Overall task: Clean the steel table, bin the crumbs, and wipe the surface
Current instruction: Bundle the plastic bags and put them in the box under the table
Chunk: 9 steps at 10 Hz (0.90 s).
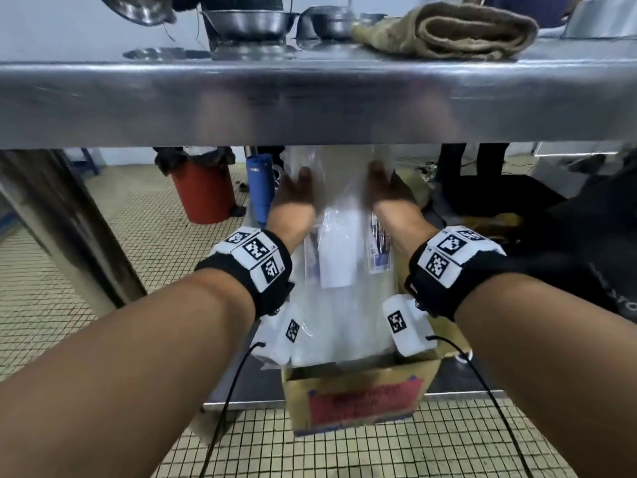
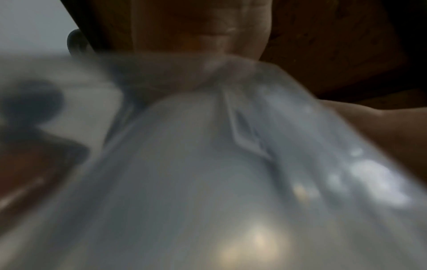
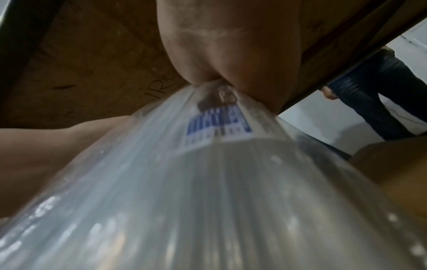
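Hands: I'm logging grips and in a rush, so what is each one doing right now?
Left hand: grips the left side of the clear plastic bag.
Right hand: pinches the bag's right side, near its blue label.

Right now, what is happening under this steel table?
A person reaches under the steel table with both hands. The left hand and the right hand grip the top of a clear plastic bag from either side. The bag rises from a cardboard box on the low shelf. A folded cloth and metal bowls lie on the tabletop, untouched.
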{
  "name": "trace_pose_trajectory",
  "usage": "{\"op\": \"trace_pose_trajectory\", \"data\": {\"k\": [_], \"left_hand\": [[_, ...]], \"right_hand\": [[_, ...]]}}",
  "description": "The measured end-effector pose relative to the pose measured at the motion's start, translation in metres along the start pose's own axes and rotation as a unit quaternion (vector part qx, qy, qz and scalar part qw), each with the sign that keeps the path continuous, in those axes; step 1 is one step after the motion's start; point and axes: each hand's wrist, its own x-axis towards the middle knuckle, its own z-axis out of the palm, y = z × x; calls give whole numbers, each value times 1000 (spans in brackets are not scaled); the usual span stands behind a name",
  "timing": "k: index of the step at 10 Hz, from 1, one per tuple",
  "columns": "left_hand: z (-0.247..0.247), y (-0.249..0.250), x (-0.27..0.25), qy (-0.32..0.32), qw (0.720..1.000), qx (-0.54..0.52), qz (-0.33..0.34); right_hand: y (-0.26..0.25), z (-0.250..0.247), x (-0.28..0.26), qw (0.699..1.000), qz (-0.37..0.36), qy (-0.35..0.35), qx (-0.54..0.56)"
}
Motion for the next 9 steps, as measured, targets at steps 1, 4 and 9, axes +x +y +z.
{"op": "trace_pose_trajectory", "data": {"k": [1, 4, 9], "left_hand": [[15, -21, 6, 0, 1000, -28, -7], [49, -72, -11, -44, 995, 6, -93], [60, -132, -20, -130, 961, 153, -189]], "right_hand": [[23, -2, 8, 999, -25, 4, -40], [79, -3, -4, 989, 58, -85, -109], [149, 17, -13, 947, 69, -171, -264]]}}
